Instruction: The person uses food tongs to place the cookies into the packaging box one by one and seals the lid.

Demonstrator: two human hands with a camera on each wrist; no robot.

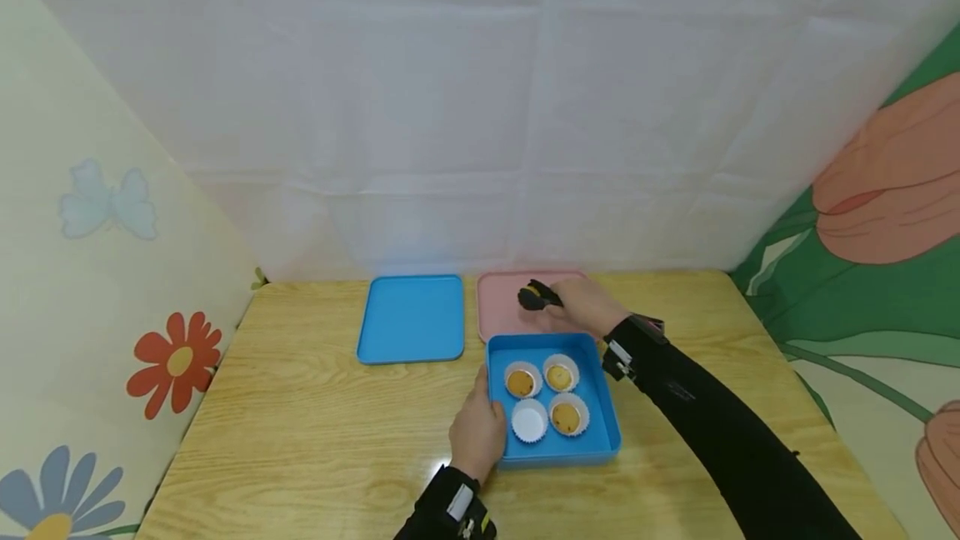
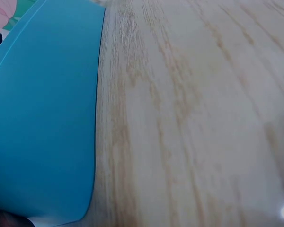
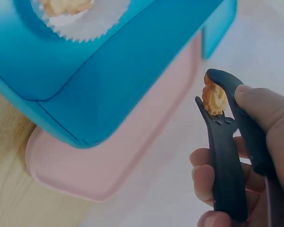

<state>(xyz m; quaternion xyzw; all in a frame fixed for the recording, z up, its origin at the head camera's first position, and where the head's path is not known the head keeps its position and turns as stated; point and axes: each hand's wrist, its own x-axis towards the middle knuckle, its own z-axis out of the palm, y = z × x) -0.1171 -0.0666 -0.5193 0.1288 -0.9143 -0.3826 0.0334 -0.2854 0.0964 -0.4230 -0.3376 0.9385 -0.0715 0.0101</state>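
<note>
My right hand (image 1: 588, 305) grips black tongs (image 3: 225, 165), which pinch a small golden cookie (image 3: 215, 98) between their tips. The tongs are above the pink tray (image 3: 104, 175), beyond the box. My left hand (image 1: 477, 432) holds the left wall of the blue box (image 1: 607, 407), fingers along the outside and thumb at the rim. Inside the box stand several white paper cups. Three hold cookies: far left (image 1: 520, 382), far right (image 1: 559, 377) and near right (image 1: 566, 417). The near left cup (image 1: 529, 421) shows only its white inside. The left wrist view has mostly the box's outer wall (image 2: 42, 118).
To the left of the pink tray lies a flat blue tray (image 1: 411, 319) on the wooden table (image 1: 315, 432). A white cloth (image 1: 450, 107) hangs behind the table's back edge. Painted panels with flowers stand on both sides.
</note>
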